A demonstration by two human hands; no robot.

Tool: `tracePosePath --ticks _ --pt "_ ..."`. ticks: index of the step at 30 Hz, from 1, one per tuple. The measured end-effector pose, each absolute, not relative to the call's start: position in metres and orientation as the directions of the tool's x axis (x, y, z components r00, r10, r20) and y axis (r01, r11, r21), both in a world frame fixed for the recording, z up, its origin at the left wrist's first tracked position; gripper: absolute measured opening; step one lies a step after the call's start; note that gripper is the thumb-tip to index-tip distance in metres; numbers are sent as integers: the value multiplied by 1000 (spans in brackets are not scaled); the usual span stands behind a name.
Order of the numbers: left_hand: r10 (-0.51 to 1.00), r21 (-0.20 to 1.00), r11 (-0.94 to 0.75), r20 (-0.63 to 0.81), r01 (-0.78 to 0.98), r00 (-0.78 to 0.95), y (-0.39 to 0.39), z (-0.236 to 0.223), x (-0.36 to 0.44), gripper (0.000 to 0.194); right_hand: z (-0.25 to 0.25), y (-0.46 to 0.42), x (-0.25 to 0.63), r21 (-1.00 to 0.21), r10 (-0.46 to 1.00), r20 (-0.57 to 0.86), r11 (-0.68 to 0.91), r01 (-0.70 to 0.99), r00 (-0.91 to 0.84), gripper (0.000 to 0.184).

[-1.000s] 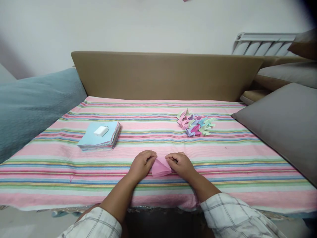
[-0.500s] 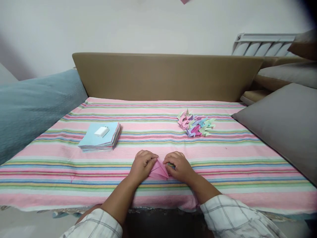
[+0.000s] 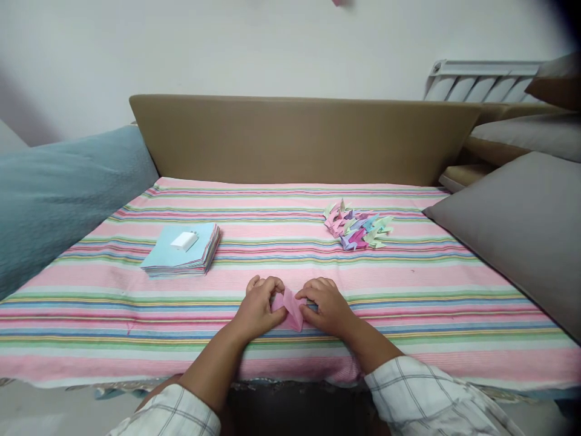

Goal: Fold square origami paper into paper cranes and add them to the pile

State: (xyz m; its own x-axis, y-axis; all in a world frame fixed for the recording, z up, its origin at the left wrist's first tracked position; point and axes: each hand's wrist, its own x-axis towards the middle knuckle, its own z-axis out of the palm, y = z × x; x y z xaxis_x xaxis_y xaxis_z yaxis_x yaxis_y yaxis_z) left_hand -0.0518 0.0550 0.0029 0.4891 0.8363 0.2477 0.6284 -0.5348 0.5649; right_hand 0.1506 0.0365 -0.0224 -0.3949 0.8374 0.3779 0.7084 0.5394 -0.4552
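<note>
Evidently both bare hands are busy with one small piece of pink paper (image 3: 294, 310), which sits between them near the front edge of a striped sheet (image 3: 272, 242). It is folded, with a raised, pointed flap running down its middle and one tip aimed toward the person.

On its left side, the left hand (image 3: 262, 307) has the paper pinched, the thumb on the near part and the bent forefinger farther back. The right hand (image 3: 327, 306) holds the right edge with thumb and forefinger; those fingers are curved, with a small gap behind their tips. How firmly either set of fingers presses, I cannot tell.

Farther back on the left lies a stack of paper (image 3: 158, 254), light blue on top, with a white plug (image 3: 184, 241) resting on it. Back on the right, well apart from the stack, is a heap of small folded paper shapes (image 3: 357, 237) in pink, purple, blue and pale green.

Behind the sheet stands a brown backrest (image 3: 299, 139). A blue-grey cushion (image 3: 68, 194) fills the left side, and a grey cushion (image 3: 512, 224) leans at the right. Both forearms come out of white checked sleeves (image 3: 417, 393).
</note>
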Motion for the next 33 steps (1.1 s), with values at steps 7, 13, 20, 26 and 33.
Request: tracePosePath --ticks 7,13,20,26,33 --pt "843 516 -535 269 670 466 57 -1 -49 22 -24 37 150 -442 830 374 551 708 -413 17" --pt "801 463 -594 259 658 540 55 0 -49 8 -23 37 149 -432 833 377 545 718 -406 16" --pt "802 455 -596 290 661 523 59 -2 -51 7 -19 36 154 -457 832 353 553 697 -429 18" --pt "779 471 -622 296 625 552 60 -3 -51 12 -14 34 160 -481 824 325 566 670 -464 20" --pt "778 514 -618 297 594 553 58 -2 -52 25 -14 36 161 -502 818 319 575 647 -480 24"
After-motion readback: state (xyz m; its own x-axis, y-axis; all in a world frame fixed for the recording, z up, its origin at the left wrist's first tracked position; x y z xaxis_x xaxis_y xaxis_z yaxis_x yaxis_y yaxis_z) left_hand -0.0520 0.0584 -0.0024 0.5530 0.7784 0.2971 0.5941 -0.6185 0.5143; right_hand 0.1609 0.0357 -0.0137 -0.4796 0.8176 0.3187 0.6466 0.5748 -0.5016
